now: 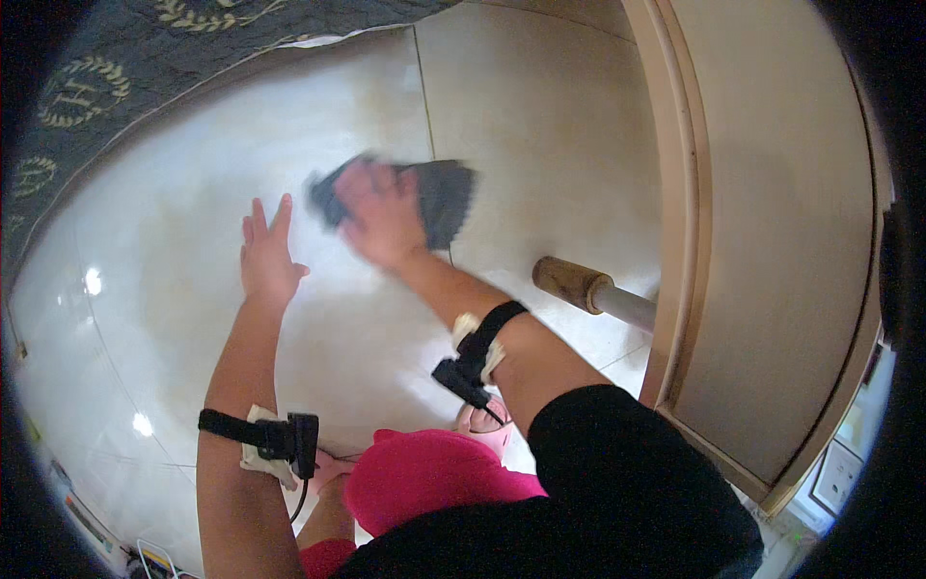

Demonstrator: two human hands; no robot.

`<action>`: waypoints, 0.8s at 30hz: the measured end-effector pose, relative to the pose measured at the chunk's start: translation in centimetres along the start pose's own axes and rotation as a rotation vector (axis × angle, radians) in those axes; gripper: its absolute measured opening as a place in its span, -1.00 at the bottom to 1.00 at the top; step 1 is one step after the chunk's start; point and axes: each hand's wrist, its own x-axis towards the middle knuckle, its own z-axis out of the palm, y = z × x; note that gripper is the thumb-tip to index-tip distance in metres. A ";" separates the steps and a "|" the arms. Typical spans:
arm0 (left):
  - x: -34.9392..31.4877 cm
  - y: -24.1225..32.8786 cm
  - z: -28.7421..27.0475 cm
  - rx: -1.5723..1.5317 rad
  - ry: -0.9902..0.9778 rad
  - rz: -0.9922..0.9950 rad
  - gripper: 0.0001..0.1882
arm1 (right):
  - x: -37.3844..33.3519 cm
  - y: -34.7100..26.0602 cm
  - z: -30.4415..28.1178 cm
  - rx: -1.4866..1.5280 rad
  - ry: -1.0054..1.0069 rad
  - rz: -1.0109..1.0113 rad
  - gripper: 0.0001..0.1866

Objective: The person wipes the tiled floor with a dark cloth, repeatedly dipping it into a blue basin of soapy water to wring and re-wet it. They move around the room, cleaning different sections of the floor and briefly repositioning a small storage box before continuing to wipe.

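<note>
At ten o'clock, a dark quilted coverlet (145,48) with cream wreath motifs hangs along the pale tiled floor (540,116). Just past nine o'clock, the left hand (270,256) is open and bare, fingers parted and thumb out toward the right; whether it touches the tiles I cannot tell. It looks held out as a counterbalance, perhaps ready to brace the lean.

At eleven o'clock, the right hand (383,214) lies palm down over a dark grey cloth (446,198) on the floor, fingers spread and slightly bent. That broad contact probably keeps the cloth pressed to the tile; blur hides whether the fingertips pinch it. Toward three o'clock, a pale furniture leg (622,304) with a brown cylindrical foot (569,283) sits near the right forearm, apart from the cloth, and a cream wooden panel (781,241) stands beyond it.

The cloth looks thin and limp: rumpled at its left end, covered by the hand across the middle, flatter at the right, where its edge appears finely toothed.
</note>
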 end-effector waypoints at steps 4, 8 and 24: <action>-3.1 -1.4 0.8 0.076 0.028 0.091 0.05 | -2.0 -1.3 1.3 0.087 -0.044 -0.357 -0.30; -6.8 -3.3 0.4 0.076 -0.013 0.089 0.00 | -2.2 8.6 -0.1 -0.228 0.342 0.132 -0.41; -9.2 -3.4 0.4 -0.120 0.193 0.044 -0.07 | 4.9 2.9 0.0 -0.095 0.140 -0.074 -0.35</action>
